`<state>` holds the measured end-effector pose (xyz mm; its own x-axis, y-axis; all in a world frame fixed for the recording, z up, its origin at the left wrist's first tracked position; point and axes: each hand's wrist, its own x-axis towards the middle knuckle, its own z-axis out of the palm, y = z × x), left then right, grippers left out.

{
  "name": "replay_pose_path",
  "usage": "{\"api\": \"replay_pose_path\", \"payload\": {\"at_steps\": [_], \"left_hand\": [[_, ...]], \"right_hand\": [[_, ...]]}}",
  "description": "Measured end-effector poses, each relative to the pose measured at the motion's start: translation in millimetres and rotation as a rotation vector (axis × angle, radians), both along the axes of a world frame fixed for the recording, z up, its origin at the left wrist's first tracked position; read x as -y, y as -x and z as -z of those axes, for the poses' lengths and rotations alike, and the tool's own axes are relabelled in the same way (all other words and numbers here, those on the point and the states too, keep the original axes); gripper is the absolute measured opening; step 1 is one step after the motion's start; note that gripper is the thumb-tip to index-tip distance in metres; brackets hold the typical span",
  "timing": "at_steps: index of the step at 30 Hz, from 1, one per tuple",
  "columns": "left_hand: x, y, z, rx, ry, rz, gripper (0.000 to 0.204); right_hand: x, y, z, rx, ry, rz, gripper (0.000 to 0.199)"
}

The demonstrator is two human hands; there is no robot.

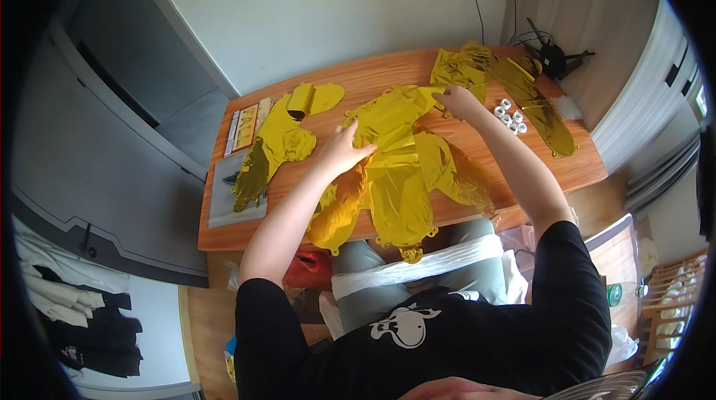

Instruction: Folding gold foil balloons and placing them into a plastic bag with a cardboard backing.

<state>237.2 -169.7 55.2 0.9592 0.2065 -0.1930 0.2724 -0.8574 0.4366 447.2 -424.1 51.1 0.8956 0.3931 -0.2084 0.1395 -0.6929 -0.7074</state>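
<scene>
A pile of flat gold foil balloons lies across the middle of the wooden table and hangs over its near edge. My left hand presses flat on the pile's left side, fingers spread. My right hand pinches the far top edge of a gold foil balloon near the pile's upper right. More gold foil balloons lie to the left and at the far right.
Several small white rolls sit right of my right hand. Printed sheets and a grey mat lie at the table's left end. A black device with cables stands at the far right corner. A white plastic bag lies on my lap.
</scene>
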Motion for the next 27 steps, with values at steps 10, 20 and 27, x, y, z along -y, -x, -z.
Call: {"api": "replay_pose_path", "payload": {"at_steps": [10,20,27], "left_hand": [[-34,-2,34,0.136,-0.407,0.362,0.114],[-37,-3,45,0.13,-0.327,0.339,0.125],[-46,-5,50,0.164,-0.293,0.311,0.123]], "right_hand": [[38,63,7,0.951,-0.176,-0.892,0.017],[43,58,27,0.719,-0.205,-0.896,0.019],[42,56,32,0.672,-0.215,-0.873,0.021]]}}
